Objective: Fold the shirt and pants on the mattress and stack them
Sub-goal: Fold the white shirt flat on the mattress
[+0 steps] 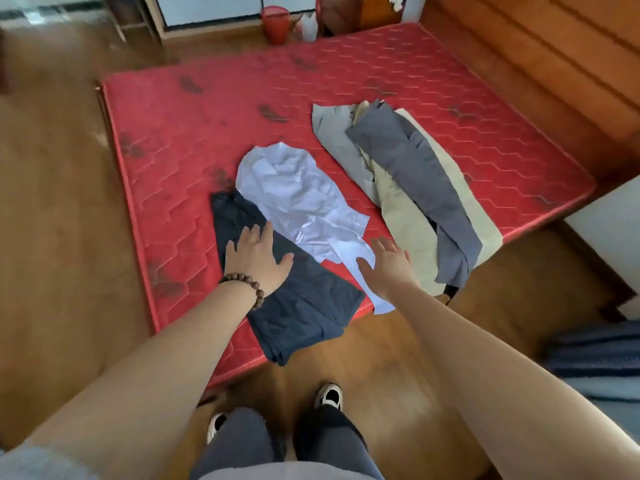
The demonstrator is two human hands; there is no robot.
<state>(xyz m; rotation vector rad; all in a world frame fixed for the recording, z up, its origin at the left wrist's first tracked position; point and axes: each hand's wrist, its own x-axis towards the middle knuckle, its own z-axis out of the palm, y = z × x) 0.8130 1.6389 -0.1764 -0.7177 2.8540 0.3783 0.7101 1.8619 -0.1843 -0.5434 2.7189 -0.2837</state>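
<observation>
Wooden floor all round the red mattress (194, 140), and I've got my left hand (258, 259) flat, fingers spread, on the dark shirt (304, 306) overhanging the near edge, my right hand (389, 268) open over the white shirt (298, 199), pants (415, 174) further right.

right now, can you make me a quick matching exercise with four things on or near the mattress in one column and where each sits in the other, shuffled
Things:
1. dark navy garment
2. pale lilac garment
3. grey pants
4. red bucket

Places:
A. on the floor beyond the far edge of the mattress
B. lying on top of the beige pants
C. under the flat left hand, hanging over the near edge
D. mid-mattress, with the right hand over its near end

Pairs: 1-C, 2-D, 3-B, 4-A
</observation>
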